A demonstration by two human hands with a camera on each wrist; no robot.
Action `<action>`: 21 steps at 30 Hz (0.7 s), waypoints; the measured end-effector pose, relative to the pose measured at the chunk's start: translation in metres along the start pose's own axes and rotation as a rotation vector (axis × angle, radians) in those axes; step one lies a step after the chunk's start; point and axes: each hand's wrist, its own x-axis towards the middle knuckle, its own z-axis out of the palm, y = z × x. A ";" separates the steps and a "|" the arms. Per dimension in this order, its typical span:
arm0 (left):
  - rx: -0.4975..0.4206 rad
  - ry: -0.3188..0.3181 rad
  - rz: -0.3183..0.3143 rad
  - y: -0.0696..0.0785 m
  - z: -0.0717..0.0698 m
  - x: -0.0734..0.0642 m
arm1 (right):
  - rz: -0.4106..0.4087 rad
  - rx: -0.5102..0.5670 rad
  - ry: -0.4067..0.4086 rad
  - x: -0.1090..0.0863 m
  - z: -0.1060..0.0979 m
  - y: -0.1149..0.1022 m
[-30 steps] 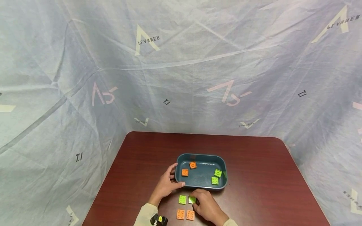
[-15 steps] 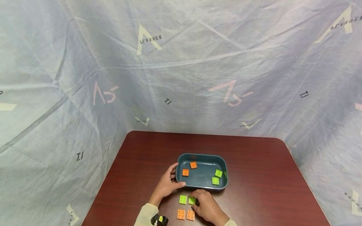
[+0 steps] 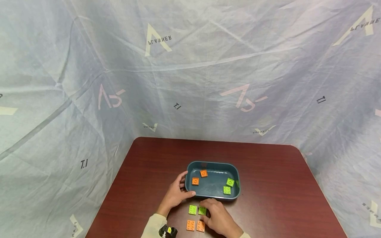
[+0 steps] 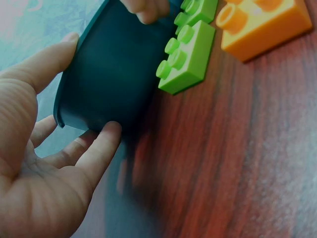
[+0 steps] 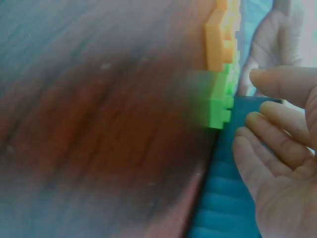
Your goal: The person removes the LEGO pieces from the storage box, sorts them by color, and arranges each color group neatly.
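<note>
In the head view, my left hand (image 3: 174, 195) grips the left end of a dark teal tray (image 3: 212, 198); its thumb lies on the near rim. The left wrist view shows its fingers (image 4: 101, 148) against the outer wall of the tray (image 4: 109, 69). My right hand (image 3: 218, 216) hovers round a green toy brick (image 3: 202, 210), fingers loosely bent. A small gap shows between that hand (image 5: 282, 144) and the green brick (image 5: 218, 104) in the right wrist view. Beside it lie another green brick (image 3: 192, 210) and two orange bricks (image 3: 190, 225) (image 3: 200, 226).
Inside the tray, two orange bricks (image 3: 195, 181) lie at the left and two green bricks (image 3: 227, 190) at the right. The dark red table (image 3: 274, 185) extends around it. A printed grey cloth (image 3: 193, 82) hangs behind and at the sides.
</note>
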 end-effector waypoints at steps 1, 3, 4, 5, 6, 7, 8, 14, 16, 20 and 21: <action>-0.001 0.000 0.001 0.000 0.000 0.000 | -0.005 0.004 0.008 0.000 -0.002 -0.001; 0.000 0.002 0.004 -0.001 0.001 0.000 | -0.016 0.011 0.022 0.000 -0.006 -0.004; 0.000 0.002 0.005 -0.001 0.001 0.000 | -0.024 0.014 0.031 0.000 -0.008 -0.005; 0.002 0.003 0.005 -0.001 0.001 0.000 | -0.030 0.022 0.038 0.000 -0.010 -0.006; 0.004 0.004 0.006 -0.002 0.001 0.000 | -0.038 0.024 0.048 0.000 -0.013 -0.008; 0.007 0.005 0.006 -0.002 0.001 0.000 | -0.048 0.026 0.060 0.000 -0.015 -0.009; 0.010 0.005 0.007 -0.002 0.001 0.000 | -0.059 0.027 0.073 0.001 -0.018 -0.010; 0.011 0.004 0.015 -0.002 0.001 0.000 | -0.109 0.048 0.181 0.003 -0.032 -0.013; 0.012 0.006 0.019 -0.002 0.001 0.000 | -0.116 0.050 0.208 0.005 -0.037 -0.012; 0.018 0.009 0.023 -0.003 0.000 0.000 | -0.107 0.048 0.243 0.008 -0.044 -0.006; 0.019 0.010 0.022 -0.003 0.000 0.000 | -0.107 0.050 0.256 0.009 -0.046 -0.003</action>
